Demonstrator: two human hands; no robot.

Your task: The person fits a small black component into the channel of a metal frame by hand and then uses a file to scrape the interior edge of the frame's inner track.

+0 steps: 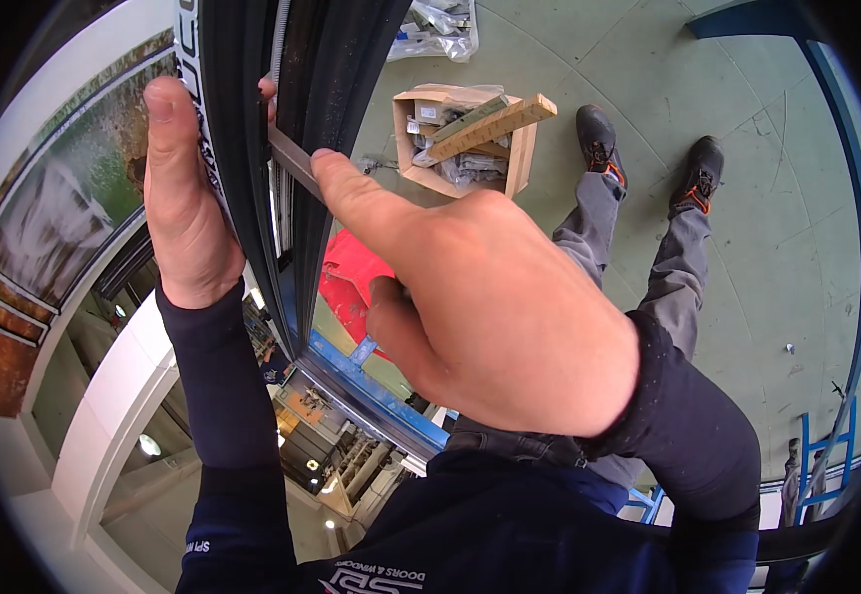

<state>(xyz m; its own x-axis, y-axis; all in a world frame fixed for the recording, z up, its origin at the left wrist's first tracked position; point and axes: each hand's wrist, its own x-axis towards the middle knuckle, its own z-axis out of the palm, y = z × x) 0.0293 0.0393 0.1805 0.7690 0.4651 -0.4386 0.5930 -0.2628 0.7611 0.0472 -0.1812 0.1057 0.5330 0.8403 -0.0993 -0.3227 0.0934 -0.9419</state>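
A long black profile frame [238,129] with a metal channel runs down the left half of the head view. My left hand [188,188] is wrapped round its left edge, thumb extended along the outside and a fingertip showing inside. A flat grey metal strip [295,161] reaches into the channel. My right hand [510,297] crosses in front of the frame, its index fingertip on the strip and its other fingers curled. The strip's lower end is hidden behind this hand.
On the green floor stands a cardboard box [523,163] of wood pieces and plastic bags, with a plastic bag [438,30] beyond it. A red object [346,282] and a blue beam [351,371] lie behind the frame. Blue metal stands [851,178] curve along the right.
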